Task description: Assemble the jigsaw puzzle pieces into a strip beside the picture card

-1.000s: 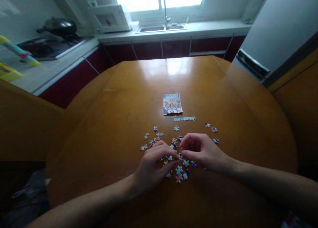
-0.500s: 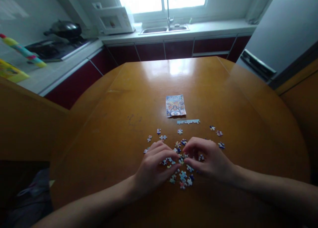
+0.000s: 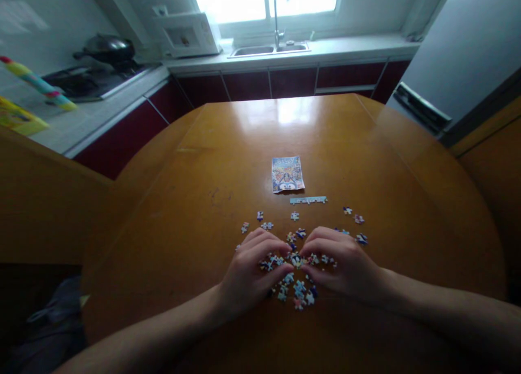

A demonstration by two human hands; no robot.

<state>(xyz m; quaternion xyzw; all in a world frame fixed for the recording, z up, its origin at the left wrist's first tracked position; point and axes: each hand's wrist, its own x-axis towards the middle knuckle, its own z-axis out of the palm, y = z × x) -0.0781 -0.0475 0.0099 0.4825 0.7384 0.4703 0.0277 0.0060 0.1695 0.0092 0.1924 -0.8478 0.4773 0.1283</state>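
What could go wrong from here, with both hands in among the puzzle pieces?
Loose puzzle pieces lie close around the left hand and right hand, so a finger or palm might nudge some out of place.

The hands also block part of the view, so a piece behind them could be overlooked.

Whether the fingertips grip anything is unclear; if they do, something so small might slip.

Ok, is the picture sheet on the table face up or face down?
Face up: the picture sheet has its coloured print showing.
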